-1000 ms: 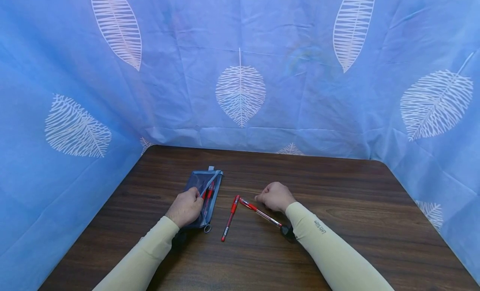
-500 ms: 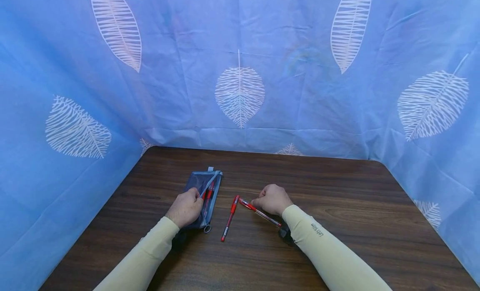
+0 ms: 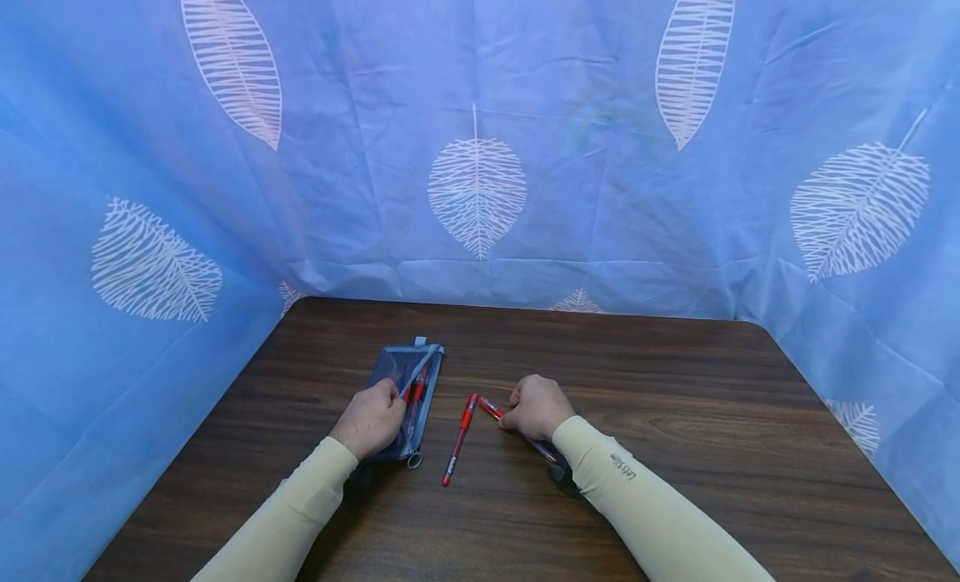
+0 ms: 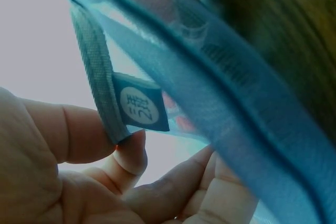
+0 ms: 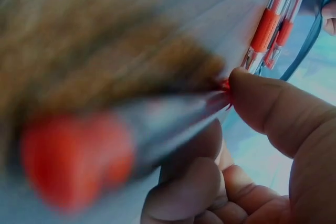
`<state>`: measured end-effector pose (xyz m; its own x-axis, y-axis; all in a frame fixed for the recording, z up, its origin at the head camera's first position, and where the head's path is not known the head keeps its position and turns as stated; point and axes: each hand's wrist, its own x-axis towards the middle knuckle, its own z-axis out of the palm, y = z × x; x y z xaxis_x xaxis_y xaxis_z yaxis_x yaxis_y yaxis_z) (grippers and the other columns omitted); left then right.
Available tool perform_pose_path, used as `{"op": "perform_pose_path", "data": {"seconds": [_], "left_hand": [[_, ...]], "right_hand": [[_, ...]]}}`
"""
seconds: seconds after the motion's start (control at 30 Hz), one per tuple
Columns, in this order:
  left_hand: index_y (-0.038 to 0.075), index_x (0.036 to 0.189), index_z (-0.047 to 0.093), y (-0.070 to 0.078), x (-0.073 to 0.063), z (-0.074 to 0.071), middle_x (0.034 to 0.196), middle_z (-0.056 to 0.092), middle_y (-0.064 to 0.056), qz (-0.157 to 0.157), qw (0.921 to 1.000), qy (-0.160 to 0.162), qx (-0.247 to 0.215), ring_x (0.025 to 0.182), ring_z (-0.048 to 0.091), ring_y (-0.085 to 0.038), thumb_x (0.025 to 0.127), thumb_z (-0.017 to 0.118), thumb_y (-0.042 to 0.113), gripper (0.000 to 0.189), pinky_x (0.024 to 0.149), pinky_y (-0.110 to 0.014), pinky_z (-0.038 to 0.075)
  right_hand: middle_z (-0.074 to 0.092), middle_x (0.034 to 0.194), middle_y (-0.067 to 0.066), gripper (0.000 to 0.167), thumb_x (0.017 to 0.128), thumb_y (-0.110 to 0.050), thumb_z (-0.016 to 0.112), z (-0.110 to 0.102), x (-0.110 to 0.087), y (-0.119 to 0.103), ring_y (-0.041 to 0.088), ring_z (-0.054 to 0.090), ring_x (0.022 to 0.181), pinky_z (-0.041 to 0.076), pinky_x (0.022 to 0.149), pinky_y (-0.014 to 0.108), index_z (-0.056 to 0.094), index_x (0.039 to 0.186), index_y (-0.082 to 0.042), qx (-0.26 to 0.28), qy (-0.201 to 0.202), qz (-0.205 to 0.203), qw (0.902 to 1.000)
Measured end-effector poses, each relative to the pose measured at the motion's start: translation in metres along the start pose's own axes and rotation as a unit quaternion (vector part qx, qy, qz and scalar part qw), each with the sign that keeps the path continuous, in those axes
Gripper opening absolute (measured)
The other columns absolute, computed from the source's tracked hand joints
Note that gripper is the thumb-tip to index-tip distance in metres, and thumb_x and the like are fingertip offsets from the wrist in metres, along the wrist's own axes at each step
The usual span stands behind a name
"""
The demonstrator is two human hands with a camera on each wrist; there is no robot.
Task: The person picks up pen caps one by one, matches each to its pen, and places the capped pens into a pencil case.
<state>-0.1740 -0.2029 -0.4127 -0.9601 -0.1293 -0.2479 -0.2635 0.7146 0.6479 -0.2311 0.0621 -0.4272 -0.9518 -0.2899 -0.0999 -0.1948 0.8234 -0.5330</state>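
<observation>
My left hand (image 3: 369, 419) pinches the opening edge of a blue mesh zip pouch (image 3: 386, 365) lying on the table; red pens (image 3: 417, 388) show inside it. Up close in the left wrist view, thumb and finger hold the pouch's edge binding beside a small fabric label (image 4: 140, 104). My right hand (image 3: 538, 407) is at a red pen (image 3: 490, 408) lying aslant, and in the right wrist view thumb and fingers pinch its clear barrel (image 5: 173, 119). Another red pen (image 3: 460, 439) lies between pouch and right hand, its upper end close to the held one.
Everything lies on a dark wooden table (image 3: 675, 382). A metal ring (image 3: 415, 460) hangs at the pouch's near corner. A blue cloth with white leaf prints (image 3: 480, 198) stands around the table's back and sides.
My right hand has come down and left onto the slanted pen and now pinches it. The left hand keeps its grip on the pouch, which has stayed in place.
</observation>
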Motion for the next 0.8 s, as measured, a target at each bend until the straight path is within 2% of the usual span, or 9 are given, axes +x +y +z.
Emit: {"op": "perform_pose_path", "data": {"seconds": [0.33, 0.47, 0.8], "left_hand": [[0.011, 0.106, 0.055, -0.001, -0.001, 0.001, 0.083, 0.057, -0.01, 0.0, 1.0, -0.002, -0.008, 0.066, 0.057, -0.022, 0.103, 0.048, 0.026, 0.017, 0.054, -0.03, 0.047], [0.011, 0.106, 0.055, -0.002, -0.001, 0.001, 0.083, 0.057, -0.01, 0.002, 0.9999, 0.0, -0.01, 0.066, 0.057, -0.022, 0.103, 0.048, 0.026, 0.017, 0.054, -0.03, 0.047], [0.011, 0.105, 0.056, -0.001, -0.001, 0.001, 0.082, 0.057, -0.009, 0.0, 1.0, -0.002, -0.004, 0.066, 0.056, -0.022, 0.103, 0.048, 0.026, 0.017, 0.054, -0.031, 0.047]], "right_hand": [[0.058, 0.06, -0.002, 0.024, 0.083, -0.018, 0.078, 0.0, -0.001, 0.004, 0.014, 0.05, 0.056, 0.04, 0.053, 0.028, 0.062, 0.066, -0.013, 0.029, -0.002, -0.014, 0.9995], [0.06, 0.061, -0.002, 0.022, 0.084, -0.018, 0.076, -0.002, 0.001, 0.009, 0.015, 0.05, 0.055, 0.039, 0.051, 0.028, 0.064, 0.066, -0.013, 0.061, 0.003, 0.003, 0.9981], [0.065, 0.072, 0.001, 0.012, 0.088, -0.019, 0.073, -0.009, 0.007, 0.012, 0.018, 0.054, 0.063, 0.04, 0.054, 0.03, 0.072, 0.078, -0.012, 0.14, 0.015, 0.051, 0.9887]]}}
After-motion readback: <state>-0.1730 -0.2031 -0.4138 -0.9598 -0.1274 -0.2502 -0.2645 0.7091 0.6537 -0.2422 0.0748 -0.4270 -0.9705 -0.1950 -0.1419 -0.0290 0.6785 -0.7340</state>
